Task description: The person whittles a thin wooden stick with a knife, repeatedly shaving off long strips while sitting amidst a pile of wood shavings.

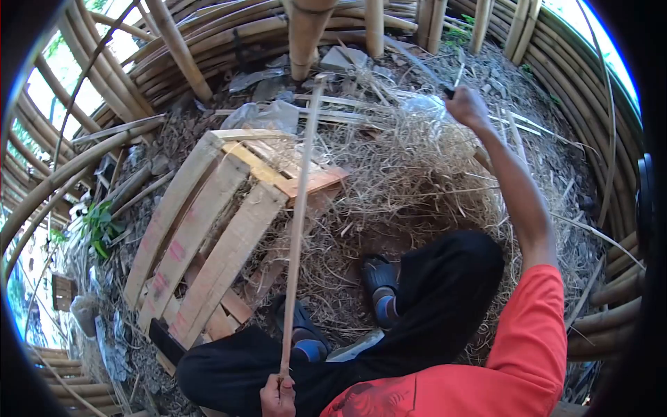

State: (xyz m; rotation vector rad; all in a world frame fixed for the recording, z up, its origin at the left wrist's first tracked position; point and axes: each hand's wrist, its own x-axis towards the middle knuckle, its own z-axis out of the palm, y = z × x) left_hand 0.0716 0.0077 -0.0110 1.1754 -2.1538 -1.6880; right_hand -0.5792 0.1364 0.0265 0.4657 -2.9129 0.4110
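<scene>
My left hand (278,396) is low in the view, its fingers wrapped round the near end of a long, thin bamboo strip (299,215). The strip rises from there past the wooden crate (229,229) to the debris at the back. My right arm reaches far forward and to the right. Its hand (467,108) is closed on the dark handle of a long-bladed knife (415,62), whose grey blade points away to the upper left. Below the right hand lies a heap of bamboo shavings (431,153). The slatted crate stands tilted left of the strip.
My sandalled feet (379,278) rest among shavings between my bent knees. Bamboo posts (306,38) and stacked bamboo poles (577,97) surround the spot. Clear plastic (267,117) and stone pieces (344,59) lie at the back. A green plant (101,226) is at the left.
</scene>
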